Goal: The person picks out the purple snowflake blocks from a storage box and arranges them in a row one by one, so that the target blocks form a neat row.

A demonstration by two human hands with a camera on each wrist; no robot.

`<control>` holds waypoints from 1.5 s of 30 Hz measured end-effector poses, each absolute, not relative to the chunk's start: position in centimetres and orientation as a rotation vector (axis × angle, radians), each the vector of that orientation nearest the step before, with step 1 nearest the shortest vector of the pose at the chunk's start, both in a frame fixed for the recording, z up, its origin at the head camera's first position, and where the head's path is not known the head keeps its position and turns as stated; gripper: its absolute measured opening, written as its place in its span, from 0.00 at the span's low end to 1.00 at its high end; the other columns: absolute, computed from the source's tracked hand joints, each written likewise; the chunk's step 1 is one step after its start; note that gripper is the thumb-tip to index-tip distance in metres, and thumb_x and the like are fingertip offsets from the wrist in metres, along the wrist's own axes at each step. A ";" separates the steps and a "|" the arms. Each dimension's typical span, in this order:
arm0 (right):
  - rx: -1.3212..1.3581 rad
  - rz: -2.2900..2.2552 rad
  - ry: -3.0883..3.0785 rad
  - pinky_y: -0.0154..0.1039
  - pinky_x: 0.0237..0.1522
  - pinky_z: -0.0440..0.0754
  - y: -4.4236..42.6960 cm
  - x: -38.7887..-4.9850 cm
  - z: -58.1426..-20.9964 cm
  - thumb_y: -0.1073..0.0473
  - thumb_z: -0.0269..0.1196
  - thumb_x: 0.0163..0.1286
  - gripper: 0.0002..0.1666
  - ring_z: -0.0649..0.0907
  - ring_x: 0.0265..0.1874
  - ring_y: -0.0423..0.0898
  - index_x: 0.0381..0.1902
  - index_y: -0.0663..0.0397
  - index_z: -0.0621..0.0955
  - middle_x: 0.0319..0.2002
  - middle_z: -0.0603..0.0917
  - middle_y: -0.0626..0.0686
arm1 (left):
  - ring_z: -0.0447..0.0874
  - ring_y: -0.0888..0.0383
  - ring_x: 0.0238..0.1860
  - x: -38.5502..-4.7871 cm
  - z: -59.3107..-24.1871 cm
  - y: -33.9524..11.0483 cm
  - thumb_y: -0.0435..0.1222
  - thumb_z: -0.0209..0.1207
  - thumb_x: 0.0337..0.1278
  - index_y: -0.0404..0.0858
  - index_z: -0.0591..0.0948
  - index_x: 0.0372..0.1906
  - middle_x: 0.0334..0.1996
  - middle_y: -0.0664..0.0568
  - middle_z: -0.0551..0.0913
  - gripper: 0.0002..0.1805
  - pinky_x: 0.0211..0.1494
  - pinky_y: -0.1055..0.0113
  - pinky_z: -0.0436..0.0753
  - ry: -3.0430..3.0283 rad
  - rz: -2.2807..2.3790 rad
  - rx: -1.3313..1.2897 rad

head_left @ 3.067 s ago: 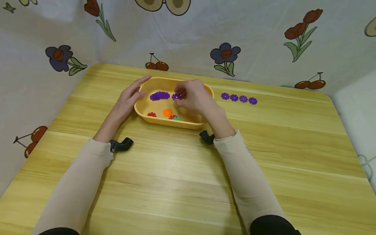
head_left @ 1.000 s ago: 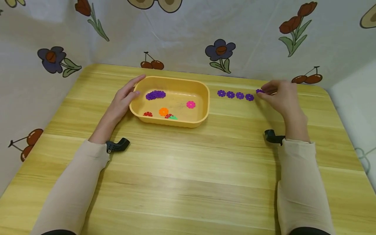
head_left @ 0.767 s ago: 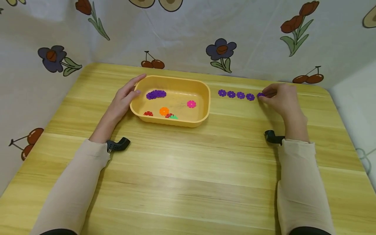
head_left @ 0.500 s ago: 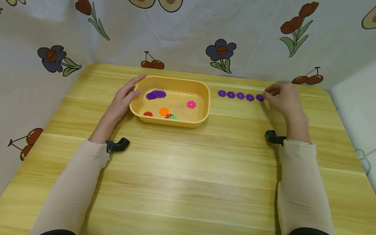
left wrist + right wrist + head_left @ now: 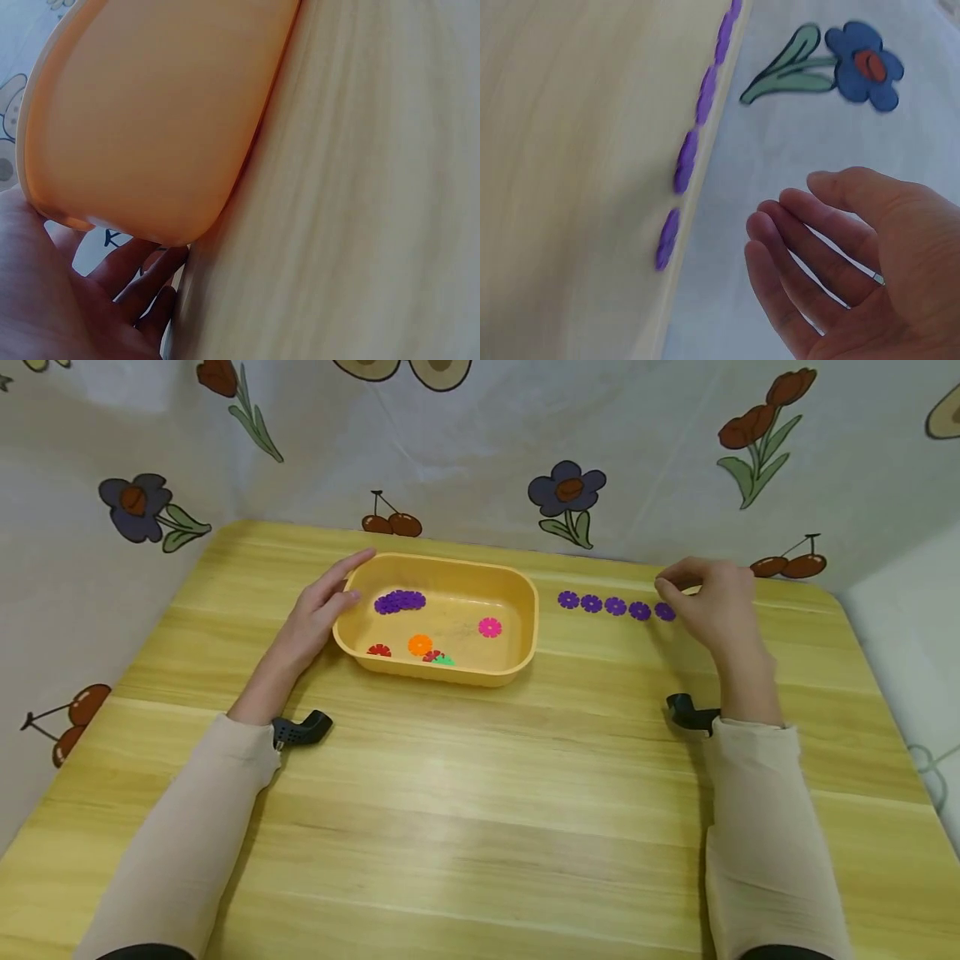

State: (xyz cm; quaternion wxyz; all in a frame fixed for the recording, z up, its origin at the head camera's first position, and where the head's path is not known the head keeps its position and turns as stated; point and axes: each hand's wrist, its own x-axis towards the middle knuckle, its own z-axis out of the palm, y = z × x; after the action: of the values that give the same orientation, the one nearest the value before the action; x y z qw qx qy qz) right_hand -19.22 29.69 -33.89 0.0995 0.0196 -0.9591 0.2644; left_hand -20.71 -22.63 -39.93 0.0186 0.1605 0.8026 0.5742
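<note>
My left hand point(image 5: 311, 618) holds the left end of a yellow plastic basin point(image 5: 442, 675), its thumb over the rim and its fingers along the outside wall. In the left wrist view those fingers point(image 5: 124, 270) lie beside the basin's orange-looking wall point(image 5: 150, 135). My right hand point(image 5: 712, 602) hovers just above the right end of a row of purple snowflake discs point(image 5: 616, 606) on the table. In the right wrist view the right hand point(image 5: 840, 262) has loosely bent fingers and holds nothing, apart from the nearest purple disc point(image 5: 667, 238).
Inside the basin lie a cluster of purple discs point(image 5: 400, 602), a pink disc point(image 5: 490, 627), an orange disc point(image 5: 420, 645), red discs point(image 5: 380, 650) and a green disc point(image 5: 444, 660). A patterned cloth point(image 5: 465, 460) hangs behind the wooden table point(image 5: 450, 810).
My right hand carried a purple disc from the basin to the right end of the row, let go of it and lifted off slightly. My left hand stayed on the basin.
</note>
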 end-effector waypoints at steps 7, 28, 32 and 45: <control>0.086 0.827 -2.858 0.33 0.43 0.79 26.6 -19.3 -32.5 0.49 0.61 0.79 0.21 0.88 0.49 0.57 0.53 0.58 0.88 0.49 0.90 0.62 | 0.61 0.52 0.82 -20.7 -39.8 -22.7 0.37 0.49 0.79 0.56 0.67 0.82 0.82 0.59 0.62 0.31 0.81 0.61 0.68 2.491 1.784 0.514; 0.362 0.910 -2.717 0.46 0.52 0.89 17.8 -20.2 -30.1 0.57 0.66 0.75 0.11 0.89 0.44 0.48 0.46 0.58 0.90 0.42 0.92 0.56 | 0.64 0.51 0.80 -20.7 -39.6 -22.5 0.35 0.49 0.79 0.55 0.67 0.81 0.82 0.60 0.63 0.31 0.76 0.65 0.74 2.483 1.787 0.530; 0.413 0.944 -2.717 0.47 0.53 0.89 16.2 -20.3 -30.1 0.59 0.66 0.75 0.11 0.89 0.46 0.50 0.47 0.60 0.90 0.44 0.92 0.58 | 0.61 0.52 0.82 -20.7 -39.7 -22.5 0.36 0.48 0.79 0.55 0.66 0.82 0.82 0.59 0.62 0.31 0.82 0.59 0.67 2.480 1.787 0.526; 0.569 1.019 -2.717 0.42 0.51 0.90 11.1 -20.8 -30.0 0.60 0.67 0.74 0.09 0.89 0.44 0.49 0.46 0.59 0.89 0.43 0.91 0.56 | 0.58 0.54 0.83 -20.8 -39.8 -22.6 0.38 0.49 0.79 0.55 0.67 0.82 0.82 0.59 0.63 0.31 0.85 0.52 0.60 2.486 1.795 0.527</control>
State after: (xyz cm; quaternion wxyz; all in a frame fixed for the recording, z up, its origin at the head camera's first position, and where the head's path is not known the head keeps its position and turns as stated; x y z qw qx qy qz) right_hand -20.83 11.05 -29.95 0.0923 0.1917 -0.9149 0.3431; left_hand -20.81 -22.58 -39.79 0.0152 0.1694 0.7990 0.5768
